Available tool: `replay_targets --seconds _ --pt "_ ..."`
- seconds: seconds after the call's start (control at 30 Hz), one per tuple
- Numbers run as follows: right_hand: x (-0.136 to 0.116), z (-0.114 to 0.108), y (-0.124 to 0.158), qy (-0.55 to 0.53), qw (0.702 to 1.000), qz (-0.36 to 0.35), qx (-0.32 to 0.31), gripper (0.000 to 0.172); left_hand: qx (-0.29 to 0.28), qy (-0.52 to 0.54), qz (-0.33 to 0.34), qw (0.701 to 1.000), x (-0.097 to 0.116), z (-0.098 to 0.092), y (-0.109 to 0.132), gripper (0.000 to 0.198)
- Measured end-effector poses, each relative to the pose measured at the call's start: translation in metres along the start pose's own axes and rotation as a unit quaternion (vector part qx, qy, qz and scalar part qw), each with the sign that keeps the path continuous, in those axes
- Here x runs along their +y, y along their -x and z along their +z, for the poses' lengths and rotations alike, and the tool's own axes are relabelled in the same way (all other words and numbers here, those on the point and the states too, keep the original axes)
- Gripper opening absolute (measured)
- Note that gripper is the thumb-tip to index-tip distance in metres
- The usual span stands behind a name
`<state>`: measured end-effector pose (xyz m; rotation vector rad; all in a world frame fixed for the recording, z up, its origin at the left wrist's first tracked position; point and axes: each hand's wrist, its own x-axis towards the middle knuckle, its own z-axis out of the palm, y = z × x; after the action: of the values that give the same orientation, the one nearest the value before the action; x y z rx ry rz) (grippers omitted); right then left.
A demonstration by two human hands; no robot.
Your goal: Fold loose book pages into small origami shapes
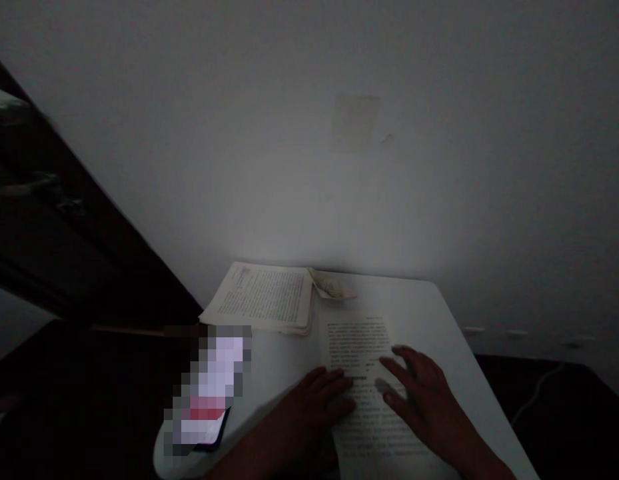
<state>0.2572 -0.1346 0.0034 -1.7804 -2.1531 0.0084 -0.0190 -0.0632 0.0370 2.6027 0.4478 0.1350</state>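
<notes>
A printed sheet of paper (pixel 369 393) lies on a small white table (pixel 434 313). My left hand (pixel 314 407) rests flat on the sheet's left edge with its fingers stretched out. My right hand (pixel 424 393) lies flat on the middle of the same sheet, fingers spread. Neither hand holds anything. The scene is dim.
A stack of printed pages (pixel 264 297) sits at the table's far left, with a crumpled slip of paper (pixel 334 287) beside it. A lit phone (pixel 209 393) lies at the table's left edge. A grey wall (pixel 339 133) stands right behind the table; dark furniture (pixel 49 220) is at left.
</notes>
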Motion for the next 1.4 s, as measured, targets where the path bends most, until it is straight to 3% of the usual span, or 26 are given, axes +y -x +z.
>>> replay_targets --seconds 0.17,0.33,0.5,0.7,1.07,1.2,1.3,1.4 --pt "0.004 -0.006 -0.011 -0.043 0.999 -0.016 0.000 0.034 0.062 0.006 -0.021 0.998 -0.009 -0.002 -0.005 0.068" --pt "0.008 0.000 -0.021 -0.102 0.994 -0.018 0.032 0.026 0.133 0.004 -0.023 0.991 -0.023 0.012 -0.006 0.063" --pt "0.007 0.005 -0.020 -0.123 0.991 -0.014 0.046 0.026 0.170 -0.018 -0.024 0.985 -0.033 0.025 -0.004 0.064" --pt "0.012 0.010 -0.020 -0.136 0.989 -0.023 0.059 0.025 0.194 -0.043 -0.032 0.979 -0.034 0.024 -0.007 0.058" --pt "0.021 0.005 -0.007 -0.175 0.984 -0.028 0.013 0.049 0.232 -0.013 -0.045 0.972 -0.041 0.021 -0.012 0.032" --pt "0.014 -0.004 0.000 -0.198 0.980 -0.025 -0.001 0.059 0.230 0.016 -0.049 0.972 -0.040 0.015 -0.012 0.042" --pt "0.011 -0.004 0.004 -0.214 0.976 -0.023 0.003 0.044 0.228 0.034 -0.057 0.971 -0.038 0.011 -0.012 0.050" --pt "0.010 0.001 0.002 -0.203 0.978 -0.015 0.042 0.024 0.239 0.022 -0.082 0.967 -0.036 0.009 -0.014 0.042"
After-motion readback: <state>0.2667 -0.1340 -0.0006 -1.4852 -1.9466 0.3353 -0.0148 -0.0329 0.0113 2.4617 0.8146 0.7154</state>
